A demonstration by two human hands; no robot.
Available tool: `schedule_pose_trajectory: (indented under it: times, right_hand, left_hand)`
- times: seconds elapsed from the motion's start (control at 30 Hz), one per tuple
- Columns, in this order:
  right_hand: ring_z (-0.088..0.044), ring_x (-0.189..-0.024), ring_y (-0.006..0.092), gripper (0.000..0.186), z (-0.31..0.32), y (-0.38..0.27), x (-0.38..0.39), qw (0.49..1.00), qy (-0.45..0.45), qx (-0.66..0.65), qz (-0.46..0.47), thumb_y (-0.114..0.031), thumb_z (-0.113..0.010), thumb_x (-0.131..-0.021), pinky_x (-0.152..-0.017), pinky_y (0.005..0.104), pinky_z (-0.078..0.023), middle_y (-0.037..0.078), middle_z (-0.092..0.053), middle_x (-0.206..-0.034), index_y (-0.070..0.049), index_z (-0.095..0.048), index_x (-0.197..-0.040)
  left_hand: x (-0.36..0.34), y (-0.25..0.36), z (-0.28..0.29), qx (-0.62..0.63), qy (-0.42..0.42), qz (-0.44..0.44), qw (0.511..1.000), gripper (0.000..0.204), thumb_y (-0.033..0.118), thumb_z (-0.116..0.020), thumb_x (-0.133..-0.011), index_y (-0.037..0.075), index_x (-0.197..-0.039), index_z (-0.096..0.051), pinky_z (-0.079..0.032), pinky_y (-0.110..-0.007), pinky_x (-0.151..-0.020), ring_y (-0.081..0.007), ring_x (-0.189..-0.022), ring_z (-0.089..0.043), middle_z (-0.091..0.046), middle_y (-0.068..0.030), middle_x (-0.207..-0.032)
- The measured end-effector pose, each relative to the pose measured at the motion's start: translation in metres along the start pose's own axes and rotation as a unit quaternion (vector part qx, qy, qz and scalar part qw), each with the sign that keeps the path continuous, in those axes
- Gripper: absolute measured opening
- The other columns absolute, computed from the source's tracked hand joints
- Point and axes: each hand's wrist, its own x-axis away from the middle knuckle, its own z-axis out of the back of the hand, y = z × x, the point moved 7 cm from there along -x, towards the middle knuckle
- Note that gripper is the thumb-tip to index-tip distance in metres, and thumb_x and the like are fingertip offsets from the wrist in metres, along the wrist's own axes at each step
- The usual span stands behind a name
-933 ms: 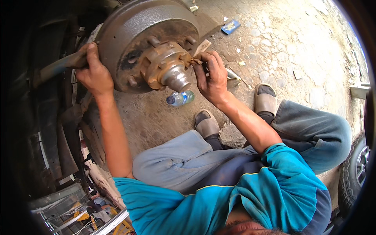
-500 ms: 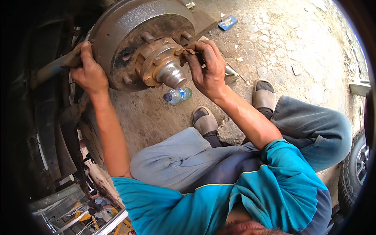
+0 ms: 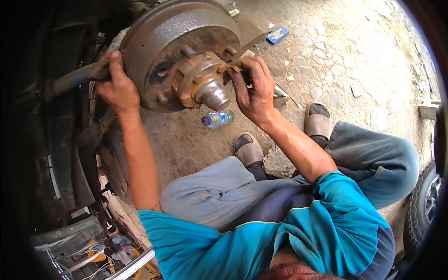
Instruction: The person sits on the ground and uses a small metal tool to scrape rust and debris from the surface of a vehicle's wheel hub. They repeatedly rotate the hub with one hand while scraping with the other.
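A large rusty grey brake drum [image 3: 168, 32] with an orange-brown hub [image 3: 196, 79] and a grey axle cap [image 3: 214, 95] hangs at the top centre. My left hand [image 3: 116, 86] grips the drum's left rim, next to a dark bar. My right hand [image 3: 254, 88] is closed on the hub's right side, fingers pinched around a small rusty part there; what it pinches is too small to tell. Several wheel studs stick out of the drum face.
A small plastic bottle [image 3: 218, 118] lies on the ground under the hub. A metal tool [image 3: 280, 93] lies behind my right hand, a blue scrap [image 3: 277, 34] beyond. My knees and sandalled feet [image 3: 317, 121] sit below. A tyre [image 3: 422, 214] stands at right.
The view has shifted, so the drum sits slightly lower and to the right in the picture. My right hand stays on the hub's right side; my left hand keeps gripping the rim.
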Motion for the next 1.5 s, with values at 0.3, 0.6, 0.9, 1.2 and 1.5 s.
schedule_pose_trajectory:
  times: [0.3,0.6,0.9,1.2,1.5]
  right_hand:
    - [-0.064,-0.086,0.0316,0.026,0.002,0.004,0.004,1.000,-0.012,-0.005,-0.007,0.000,-0.076,-0.082,-0.074,0.0413,-0.048,0.012,-0.067,-0.096,-0.004,-0.067,-0.106]
    - [-0.064,-0.083,0.0326,0.023,-0.004,0.001,0.007,0.999,-0.028,-0.011,-0.023,0.002,-0.073,-0.084,-0.073,0.0411,-0.049,0.013,-0.066,-0.092,-0.002,-0.063,-0.104]
    - [-0.061,-0.088,0.0312,0.031,0.002,0.008,0.005,0.997,-0.028,0.028,0.067,0.001,-0.076,-0.079,-0.077,0.0414,-0.049,0.011,-0.064,-0.099,-0.007,-0.067,-0.108]
    - [-0.060,-0.093,0.0298,0.035,0.002,-0.002,0.006,0.989,-0.066,0.040,0.129,0.002,-0.078,-0.075,-0.079,0.0404,-0.050,0.010,-0.063,-0.104,-0.009,-0.071,-0.107]
    - [-0.060,-0.095,0.0283,0.032,0.007,0.004,0.004,0.981,-0.078,0.066,0.162,0.003,-0.076,-0.077,-0.080,0.0395,-0.053,0.011,-0.062,-0.106,-0.008,-0.071,-0.107]
  left_hand:
    - [0.003,0.001,0.001,-0.014,-0.004,-0.018,1.000,0.023,0.015,-0.067,-0.099,-0.007,-0.102,-0.071,-0.052,-0.034,-0.087,-0.0200,-0.096,-0.066,-0.071,-0.0107,-0.101]
    - [0.002,0.004,0.003,-0.007,-0.024,-0.033,0.999,0.022,0.014,-0.067,-0.099,-0.007,-0.102,-0.071,-0.052,-0.034,-0.088,-0.0190,-0.095,-0.066,-0.071,-0.0100,-0.100]
    - [-0.003,0.002,0.002,0.025,-0.019,-0.020,0.999,0.023,0.014,-0.068,-0.099,-0.008,-0.104,-0.071,-0.052,-0.033,-0.088,-0.0181,-0.095,-0.066,-0.071,-0.0103,-0.102]
    - [-0.002,0.004,0.002,0.016,-0.014,-0.054,0.998,0.021,0.014,-0.067,-0.099,-0.007,-0.103,-0.071,-0.052,-0.032,-0.088,-0.0175,-0.094,-0.065,-0.071,-0.0092,-0.101]
    - [-0.004,0.005,0.001,0.018,-0.012,-0.060,0.998,0.021,0.015,-0.068,-0.099,-0.005,-0.104,-0.072,-0.051,-0.034,-0.088,-0.0181,-0.093,-0.065,-0.071,-0.0095,-0.100]
